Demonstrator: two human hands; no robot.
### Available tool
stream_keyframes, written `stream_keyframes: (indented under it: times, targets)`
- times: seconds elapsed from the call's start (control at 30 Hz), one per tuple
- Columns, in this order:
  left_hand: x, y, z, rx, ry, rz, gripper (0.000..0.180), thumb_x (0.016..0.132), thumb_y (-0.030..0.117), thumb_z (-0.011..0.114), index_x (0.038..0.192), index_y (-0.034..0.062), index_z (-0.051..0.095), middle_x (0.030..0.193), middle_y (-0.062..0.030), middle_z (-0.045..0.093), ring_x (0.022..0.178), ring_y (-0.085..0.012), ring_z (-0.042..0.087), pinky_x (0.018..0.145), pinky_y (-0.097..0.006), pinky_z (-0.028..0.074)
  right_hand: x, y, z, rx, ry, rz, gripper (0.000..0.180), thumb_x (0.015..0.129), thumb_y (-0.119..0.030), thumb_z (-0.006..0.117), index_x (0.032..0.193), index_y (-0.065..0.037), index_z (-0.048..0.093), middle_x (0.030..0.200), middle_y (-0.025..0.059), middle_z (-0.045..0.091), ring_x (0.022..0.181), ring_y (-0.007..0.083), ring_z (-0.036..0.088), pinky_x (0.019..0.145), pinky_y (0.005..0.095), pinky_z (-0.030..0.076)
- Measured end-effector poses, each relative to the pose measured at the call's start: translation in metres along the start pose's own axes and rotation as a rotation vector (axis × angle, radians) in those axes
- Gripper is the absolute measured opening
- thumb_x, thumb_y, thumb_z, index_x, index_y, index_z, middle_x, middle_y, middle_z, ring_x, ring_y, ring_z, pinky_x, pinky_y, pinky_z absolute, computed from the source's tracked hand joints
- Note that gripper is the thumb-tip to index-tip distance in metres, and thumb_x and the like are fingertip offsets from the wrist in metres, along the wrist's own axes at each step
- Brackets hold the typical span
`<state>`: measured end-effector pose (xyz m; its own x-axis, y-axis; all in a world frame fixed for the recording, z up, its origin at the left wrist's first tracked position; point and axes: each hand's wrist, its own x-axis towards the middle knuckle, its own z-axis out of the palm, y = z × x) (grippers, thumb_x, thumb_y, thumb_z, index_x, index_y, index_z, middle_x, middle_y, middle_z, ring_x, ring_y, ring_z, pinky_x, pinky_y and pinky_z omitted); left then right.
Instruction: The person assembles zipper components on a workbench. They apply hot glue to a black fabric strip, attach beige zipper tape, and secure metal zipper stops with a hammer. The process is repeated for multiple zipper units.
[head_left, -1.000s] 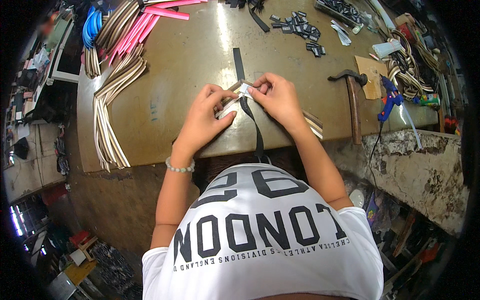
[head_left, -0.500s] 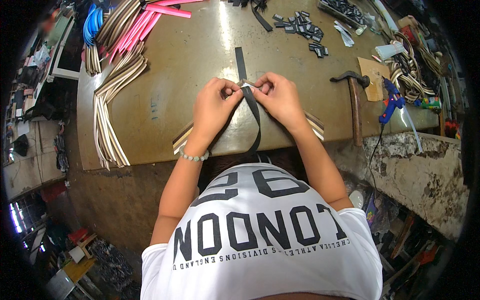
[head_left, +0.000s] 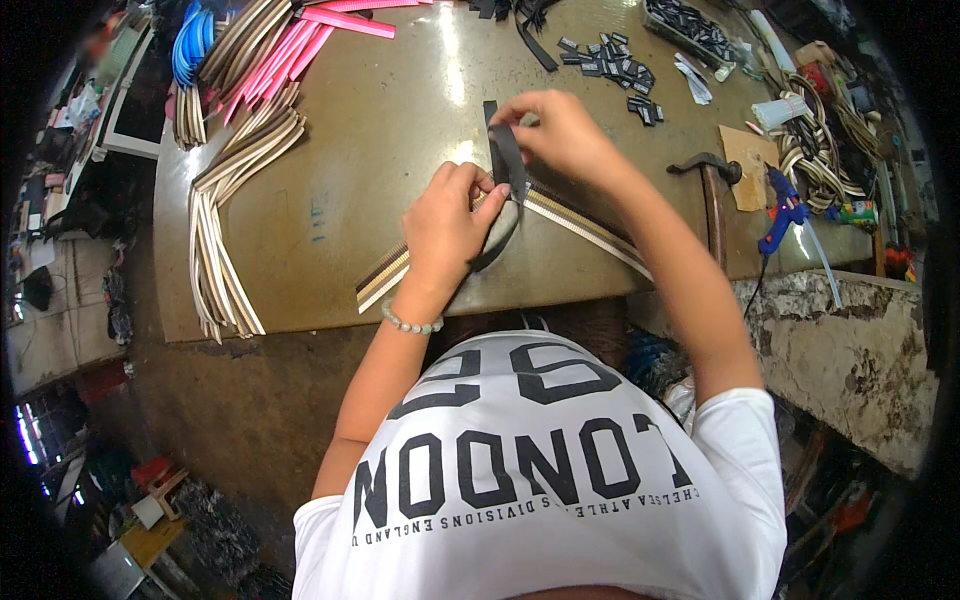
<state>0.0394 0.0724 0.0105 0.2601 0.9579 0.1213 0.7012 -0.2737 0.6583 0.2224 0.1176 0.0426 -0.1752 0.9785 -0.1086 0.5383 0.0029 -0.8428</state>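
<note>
A black strap stands up from the brown worktable, and both hands pinch it. My right hand holds its upper end, farther from me. Lower down, my left hand grips the same strap where it loops back toward the table edge. Under my hands lies a flat bundle of striped beige and brown bands, running across the table's near edge. My left wrist carries a bead bracelet.
Long beige strips lie at the left, pink strips and blue ones behind them. Small black pieces sit at the back. A hammer, a blue glue gun and coiled cord are at the right.
My right hand has moved away from me along the strap, stretching it upward. My left hand stays near the striped bands, still pinching the strap.
</note>
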Motion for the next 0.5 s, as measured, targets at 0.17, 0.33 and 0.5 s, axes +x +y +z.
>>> stream_keyframes:
  times: [0.17,0.33,0.5]
  targets:
    - [-0.004,-0.001,0.002,0.032,0.043,0.094,0.024,0.086,0.03,0.071,0.104,0.0141,0.066,0.086,-0.006,0.06,0.076,-0.0258,0.064,0.063,-0.039,0.05,0.041,0.039,-0.001,0.316,-0.083,0.083,0.016,0.084,-0.003,0.064,0.099,0.002,0.07,0.085,0.0079,0.072,0.062,0.0121,0.066,0.058,0.0282,0.055]
    - [-0.01,0.0,0.001,0.124,0.058,0.207,0.03,0.091,0.031,0.064,0.119,0.0188,0.066,0.084,-0.0074,0.057,0.075,-0.0271,0.062,0.062,-0.04,0.049,0.06,0.018,-0.012,-0.172,-0.016,0.017,0.03,0.088,-0.017,0.068,0.112,0.002,0.068,0.098,0.0113,0.073,0.079,0.0203,0.07,0.074,0.0315,0.056]
    - [-0.023,-0.002,-0.012,0.196,-0.004,0.237,0.03,0.092,0.025,0.063,0.121,0.0192,0.066,0.084,-0.0077,0.055,0.077,-0.026,0.06,0.062,-0.039,0.049,-0.041,0.033,-0.041,-0.44,0.657,-0.188,0.054,0.089,-0.033,0.067,0.129,0.002,0.057,0.135,0.0225,0.056,0.124,0.0355,0.055,0.105,0.0413,0.042]
